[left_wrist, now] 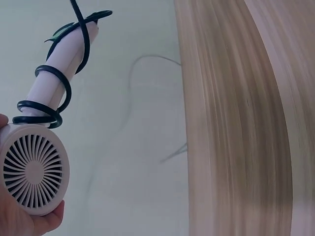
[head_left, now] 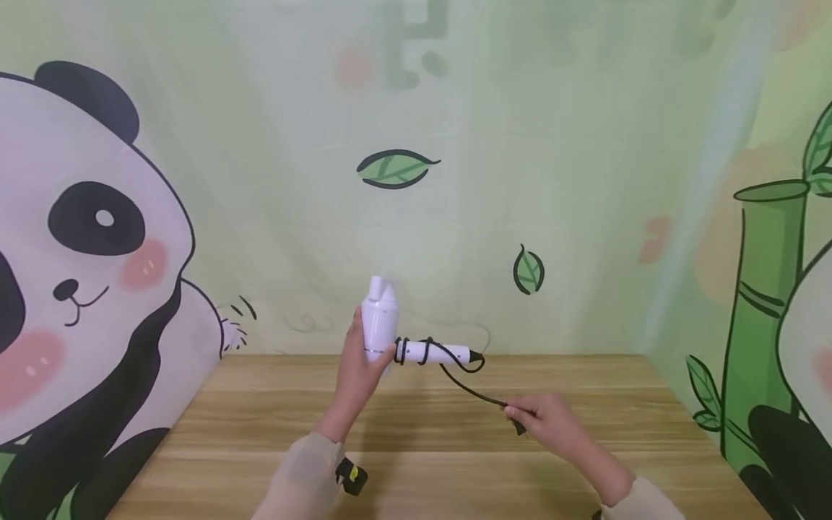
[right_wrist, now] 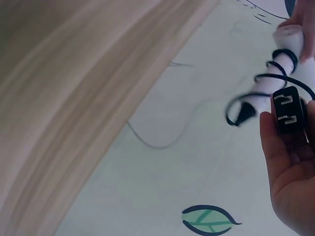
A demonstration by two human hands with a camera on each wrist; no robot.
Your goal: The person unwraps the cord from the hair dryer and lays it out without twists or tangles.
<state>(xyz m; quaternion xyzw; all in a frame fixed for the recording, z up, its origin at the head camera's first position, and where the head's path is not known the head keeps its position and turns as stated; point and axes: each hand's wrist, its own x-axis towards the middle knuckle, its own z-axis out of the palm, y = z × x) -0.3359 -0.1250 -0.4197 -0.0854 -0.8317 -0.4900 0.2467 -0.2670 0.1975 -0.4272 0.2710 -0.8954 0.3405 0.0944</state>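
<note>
A white hair dryer (head_left: 380, 325) is held up over the table, its nozzle pointing up and its handle (head_left: 448, 352) out to the right. My left hand (head_left: 357, 372) grips its body from below and behind; in the left wrist view the round slotted air grille (left_wrist: 34, 169) faces the camera. A black cord (left_wrist: 61, 81) winds in several loops around the handle. Its free end runs down to my right hand (head_left: 546, 422), which pinches the cord close to the plug. The right wrist view shows the black plug (right_wrist: 289, 110) at the fingers, its two metal prongs facing the camera.
Below the hands spreads a wood-grain table (head_left: 429, 477), its far edge meeting a light green backdrop (head_left: 455, 217) printed with pandas, leaves and bamboo. A small black device with a yellow mark (head_left: 352, 476) sits at the left wrist.
</note>
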